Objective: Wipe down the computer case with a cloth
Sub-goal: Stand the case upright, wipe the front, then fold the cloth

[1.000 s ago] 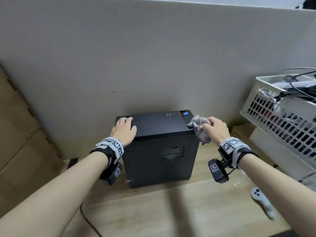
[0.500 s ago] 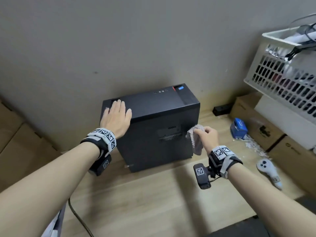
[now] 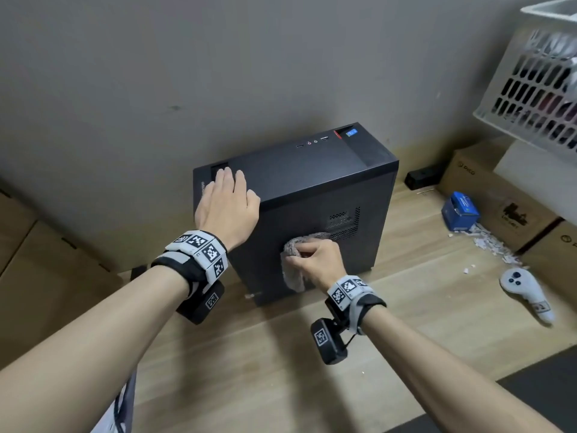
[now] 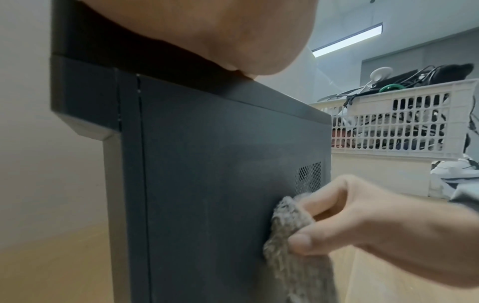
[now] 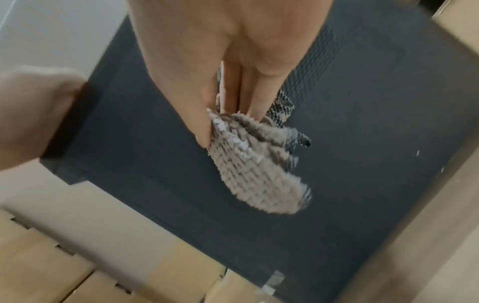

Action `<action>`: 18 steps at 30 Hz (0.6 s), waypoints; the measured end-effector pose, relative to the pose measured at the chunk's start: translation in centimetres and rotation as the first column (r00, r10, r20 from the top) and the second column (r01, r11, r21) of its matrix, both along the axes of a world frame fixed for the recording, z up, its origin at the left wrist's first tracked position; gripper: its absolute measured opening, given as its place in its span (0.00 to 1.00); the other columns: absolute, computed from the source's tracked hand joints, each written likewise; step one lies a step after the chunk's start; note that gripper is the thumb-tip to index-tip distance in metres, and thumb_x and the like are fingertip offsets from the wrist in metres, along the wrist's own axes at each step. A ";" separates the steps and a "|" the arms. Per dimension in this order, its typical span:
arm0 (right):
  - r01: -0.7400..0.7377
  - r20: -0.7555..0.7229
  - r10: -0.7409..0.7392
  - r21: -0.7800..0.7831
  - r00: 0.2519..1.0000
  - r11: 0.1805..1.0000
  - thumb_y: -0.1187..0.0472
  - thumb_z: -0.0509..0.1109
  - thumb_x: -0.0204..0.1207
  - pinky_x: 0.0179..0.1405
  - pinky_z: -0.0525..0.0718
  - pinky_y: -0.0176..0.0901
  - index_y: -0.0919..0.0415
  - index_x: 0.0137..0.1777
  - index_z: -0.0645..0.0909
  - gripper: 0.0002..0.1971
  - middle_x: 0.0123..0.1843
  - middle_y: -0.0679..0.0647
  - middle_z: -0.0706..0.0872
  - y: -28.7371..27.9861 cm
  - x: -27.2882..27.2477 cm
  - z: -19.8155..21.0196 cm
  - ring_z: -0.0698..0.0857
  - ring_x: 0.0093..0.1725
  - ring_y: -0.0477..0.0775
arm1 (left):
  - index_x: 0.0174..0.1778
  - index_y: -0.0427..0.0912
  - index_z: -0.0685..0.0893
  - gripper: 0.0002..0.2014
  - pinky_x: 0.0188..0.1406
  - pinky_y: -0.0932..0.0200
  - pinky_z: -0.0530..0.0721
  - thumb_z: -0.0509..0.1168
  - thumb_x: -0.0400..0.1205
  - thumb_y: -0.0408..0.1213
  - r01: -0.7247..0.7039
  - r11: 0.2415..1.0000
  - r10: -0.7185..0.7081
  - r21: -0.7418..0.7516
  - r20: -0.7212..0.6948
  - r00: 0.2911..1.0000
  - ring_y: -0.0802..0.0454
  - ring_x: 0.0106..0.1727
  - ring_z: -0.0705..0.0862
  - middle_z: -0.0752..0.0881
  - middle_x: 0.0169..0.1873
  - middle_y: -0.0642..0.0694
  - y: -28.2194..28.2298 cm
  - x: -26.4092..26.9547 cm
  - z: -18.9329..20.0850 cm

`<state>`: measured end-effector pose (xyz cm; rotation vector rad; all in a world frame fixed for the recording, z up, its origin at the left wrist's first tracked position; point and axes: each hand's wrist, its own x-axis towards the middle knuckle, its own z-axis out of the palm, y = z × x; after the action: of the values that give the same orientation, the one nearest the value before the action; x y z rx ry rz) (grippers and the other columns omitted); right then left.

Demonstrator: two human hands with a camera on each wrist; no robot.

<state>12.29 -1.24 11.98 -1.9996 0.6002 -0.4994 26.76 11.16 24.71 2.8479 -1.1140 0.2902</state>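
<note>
A black computer case stands on the wooden floor against a grey wall. My left hand lies flat on its top near the left end, fingers straight. My right hand grips a grey knitted cloth and presses it against the near side panel, just left of the vent mesh. From the left wrist the cloth shows against the side panel, pinched by the right hand. In the right wrist view the cloth hangs from my fingers over the panel.
A white slotted basket full of cables sits on cardboard boxes at the right. A blue box, paper scraps and a white controller lie on the floor. More cardboard boxes stand at the left.
My right hand has carried the cloth from the case's top right corner down onto the near side panel and leftward. The left hand has flattened on the top. The head view has dropped closer.
</note>
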 end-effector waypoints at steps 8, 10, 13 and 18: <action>0.361 -0.011 -0.363 0.136 0.932 0.923 0.55 0.78 0.58 0.48 0.89 0.49 0.56 0.42 0.94 0.12 0.34 0.41 0.91 -5.7 -2.8 -1.3 0.90 0.40 0.44 | 0.81 0.33 0.63 0.34 0.81 0.46 0.60 0.37 0.82 0.48 0.005 1.000 -0.005 -0.025 -0.006 1.000 0.43 0.82 0.59 0.66 0.80 0.34 0.6 -0.4 -0.1; 0.430 -0.030 -0.430 0.124 0.903 0.894 0.52 0.76 0.55 0.46 0.89 0.53 0.54 0.41 0.93 0.14 0.35 0.44 0.92 -8.3 -3.6 -1.9 0.90 0.39 0.47 | 0.83 0.33 0.60 0.32 0.83 0.46 0.57 0.40 0.84 0.48 -0.005 0.999 0.004 -0.034 -0.038 0.999 0.43 0.84 0.56 0.62 0.82 0.35 0.6 -0.4 -0.1; 0.518 -0.074 -0.512 0.105 0.856 0.849 0.56 0.78 0.59 0.45 0.89 0.52 0.53 0.40 0.92 0.09 0.33 0.46 0.91 -10.3 -3.9 -1.9 0.88 0.37 0.49 | 0.84 0.35 0.58 0.32 0.84 0.47 0.53 0.42 0.86 0.48 -0.016 0.999 0.013 -0.043 -0.066 0.998 0.45 0.86 0.52 0.58 0.84 0.36 0.4 -0.6 -0.1; 0.432 -0.075 -0.431 -0.001 0.899 0.902 0.58 0.76 0.62 0.39 0.86 0.43 0.55 0.31 0.87 0.03 0.31 0.53 0.88 -6.2 -1.6 -1.4 0.88 0.37 0.53 | 0.83 0.36 0.61 0.32 0.84 0.47 0.53 0.41 0.85 0.50 -0.015 0.998 0.012 -0.056 -0.055 0.998 0.48 0.86 0.53 0.60 0.84 0.39 0.1 -0.2 0.1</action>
<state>10.69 -7.40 10.60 -1.8755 1.1037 -0.6844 26.52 11.31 24.83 2.7978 -1.0593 0.2388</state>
